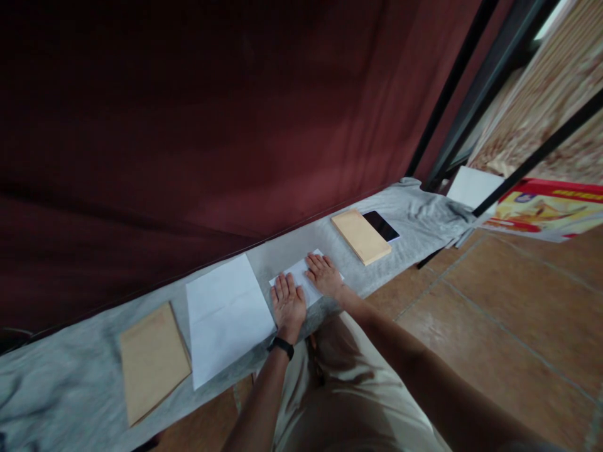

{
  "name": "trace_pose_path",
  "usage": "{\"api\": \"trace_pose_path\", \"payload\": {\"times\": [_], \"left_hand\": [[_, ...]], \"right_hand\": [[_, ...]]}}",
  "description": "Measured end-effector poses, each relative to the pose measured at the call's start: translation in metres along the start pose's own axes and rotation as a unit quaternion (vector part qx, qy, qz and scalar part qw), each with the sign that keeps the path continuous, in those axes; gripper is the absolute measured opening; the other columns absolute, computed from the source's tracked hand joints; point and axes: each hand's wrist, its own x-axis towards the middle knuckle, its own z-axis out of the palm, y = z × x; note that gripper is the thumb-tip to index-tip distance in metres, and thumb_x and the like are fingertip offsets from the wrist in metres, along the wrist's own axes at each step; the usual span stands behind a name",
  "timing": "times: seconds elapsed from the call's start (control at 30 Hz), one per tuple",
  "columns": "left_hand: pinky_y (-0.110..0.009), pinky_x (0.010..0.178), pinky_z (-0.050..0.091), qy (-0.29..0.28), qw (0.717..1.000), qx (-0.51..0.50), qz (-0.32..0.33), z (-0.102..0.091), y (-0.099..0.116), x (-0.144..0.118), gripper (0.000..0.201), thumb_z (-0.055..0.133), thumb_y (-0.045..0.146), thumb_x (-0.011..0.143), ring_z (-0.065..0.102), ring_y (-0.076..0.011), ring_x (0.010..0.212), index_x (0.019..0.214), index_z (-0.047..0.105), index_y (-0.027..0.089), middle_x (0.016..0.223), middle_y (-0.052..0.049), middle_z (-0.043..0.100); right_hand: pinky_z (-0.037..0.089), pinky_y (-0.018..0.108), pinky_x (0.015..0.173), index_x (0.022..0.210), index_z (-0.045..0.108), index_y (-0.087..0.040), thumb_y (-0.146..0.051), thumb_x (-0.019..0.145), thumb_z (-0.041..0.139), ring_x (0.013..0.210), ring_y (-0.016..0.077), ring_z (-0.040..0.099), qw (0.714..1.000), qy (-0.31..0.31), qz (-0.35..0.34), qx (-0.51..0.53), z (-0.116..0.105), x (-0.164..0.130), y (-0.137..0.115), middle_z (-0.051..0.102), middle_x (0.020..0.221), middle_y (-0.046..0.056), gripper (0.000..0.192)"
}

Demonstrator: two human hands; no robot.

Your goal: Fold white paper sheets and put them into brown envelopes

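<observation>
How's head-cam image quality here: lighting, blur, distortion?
Head view: dim, warm light; the maroon curtain falls nearly black up top. Wide-angle tilt skews the grey cloth. Both hands, left and right, flat on folded white paper, read reasonably sharp; edges soften.

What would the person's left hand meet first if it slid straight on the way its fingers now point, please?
The left hand lies flat on the folded white paper, fingers toward the dark red curtain. Past the paper's far edge comes bare grey cloth, then probably the curtain; depth is hard to judge.
</observation>
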Motion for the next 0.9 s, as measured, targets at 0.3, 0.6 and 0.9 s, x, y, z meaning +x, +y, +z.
{"api": "trace_pose_path", "payload": {"times": [0.3, 0.6, 0.9], "left_hand": [[-0.052, 0.126, 0.023, 0.005, 1.000, -0.005, 0.003, 0.000, 0.000, 0.000, 0.058, 0.035, 0.031, 0.103, 0.031, -0.0303, 0.154, 0.155, 0.041, 0.006, 0.162, -0.021, 0.036], [-0.050, 0.126, 0.023, -0.004, 1.000, 0.013, 0.006, -0.003, -0.001, 0.001, 0.058, 0.033, 0.033, 0.104, 0.032, -0.0288, 0.153, 0.155, 0.041, 0.007, 0.162, -0.019, 0.037], [-0.049, 0.127, 0.020, -0.048, 0.997, 0.018, 0.050, -0.007, 0.024, 0.011, 0.058, 0.032, 0.029, 0.104, 0.030, -0.0287, 0.154, 0.156, 0.037, 0.005, 0.164, -0.019, 0.035]], "right_hand": [[0.023, 0.048, 0.125, 0.157, 0.040, -0.012, -0.041, 0.108, 0.032, 0.150, 0.0276, 0.037, 0.999, -0.013, 0.029, -0.019, -0.010, -0.009, 0.032, 0.037, 0.164, 0.011, 0.057], [0.020, 0.049, 0.126, 0.157, 0.039, -0.014, -0.040, 0.108, 0.033, 0.151, 0.0288, 0.035, 0.998, -0.019, 0.053, -0.023, -0.019, -0.017, 0.042, 0.036, 0.165, 0.009, 0.056], [0.020, 0.051, 0.126, 0.158, 0.039, -0.016, -0.043, 0.108, 0.031, 0.152, 0.0287, 0.034, 0.998, -0.010, 0.057, -0.021, -0.017, -0.017, 0.042, 0.036, 0.165, 0.008, 0.057]]}}
